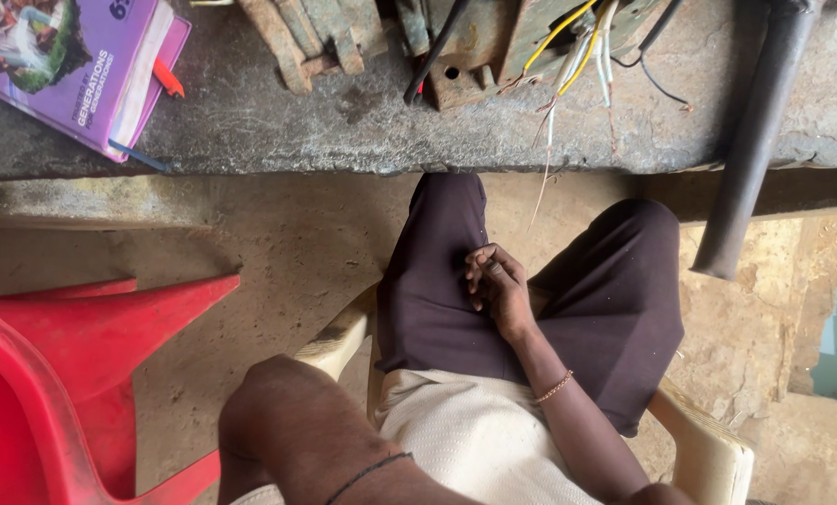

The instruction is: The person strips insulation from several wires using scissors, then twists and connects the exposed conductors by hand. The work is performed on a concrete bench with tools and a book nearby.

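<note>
The stone worktop (344, 131) ends in a straight front edge across the upper view; below it lies bare concrete floor (288, 243), hemmed on the left by a red plastic chair (72, 374). The person sits on a cream plastic chair (708, 449), knees just under the worktop's edge. The dark trousers (437, 281) are smooth, plain cloth. The right hand (498, 285) rests limp on the lap between the thighs, fingers (482, 271) loosely curled together, holding nothing. The left hand is out of view; only its bent arm (297, 430) shows.
</note>
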Demonstrator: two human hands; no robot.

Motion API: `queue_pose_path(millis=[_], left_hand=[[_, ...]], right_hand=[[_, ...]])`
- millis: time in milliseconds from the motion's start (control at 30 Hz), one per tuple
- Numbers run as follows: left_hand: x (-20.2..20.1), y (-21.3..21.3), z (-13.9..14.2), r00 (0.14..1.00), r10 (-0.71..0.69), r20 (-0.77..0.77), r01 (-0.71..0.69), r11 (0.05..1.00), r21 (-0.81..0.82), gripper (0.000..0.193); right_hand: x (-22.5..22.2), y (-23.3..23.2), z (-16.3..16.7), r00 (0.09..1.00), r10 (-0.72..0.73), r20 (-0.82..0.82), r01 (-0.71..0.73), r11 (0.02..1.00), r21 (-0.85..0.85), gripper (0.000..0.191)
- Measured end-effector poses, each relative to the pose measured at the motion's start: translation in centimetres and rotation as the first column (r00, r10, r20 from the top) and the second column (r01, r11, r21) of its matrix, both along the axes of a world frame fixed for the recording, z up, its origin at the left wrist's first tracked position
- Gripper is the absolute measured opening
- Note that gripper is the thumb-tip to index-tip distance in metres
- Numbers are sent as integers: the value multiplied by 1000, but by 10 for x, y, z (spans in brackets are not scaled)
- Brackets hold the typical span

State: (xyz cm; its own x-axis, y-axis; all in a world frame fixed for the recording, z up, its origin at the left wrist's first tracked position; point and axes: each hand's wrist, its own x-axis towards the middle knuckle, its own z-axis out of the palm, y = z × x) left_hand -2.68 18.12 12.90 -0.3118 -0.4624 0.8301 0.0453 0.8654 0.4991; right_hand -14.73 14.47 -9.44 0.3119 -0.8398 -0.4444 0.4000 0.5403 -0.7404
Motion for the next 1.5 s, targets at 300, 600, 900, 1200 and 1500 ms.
queue_pose_path(millis=[300, 600, 900, 1200, 1500], left_hand=[[10, -27, 9, 986, 142, 82, -146, 988, 45, 8], [28, -73, -69, 927, 301, 224, -374, 786, 492, 14], [9, -110, -103, 985, 161, -62, -55, 632, 773, 25], [20, -110, -107, 973, 217, -77, -110, 733, 671, 20], [22, -108, -109, 934, 358, -17, -271, 738, 618, 16]], right_hand=[[-4, -2, -4, 999, 14, -52, -13, 1000, 16, 21], [-7, -2, -3, 999, 20, -38, -19, 1000, 21, 22], [-9, -1, 0, 998, 11, -54, -10, 1000, 15, 20], [-7, -1, 3, 996, 26, -85, -26, 1000, 4, 20], [-10, -1, 4, 996, 21, -82, -22, 1000, -12, 20]])
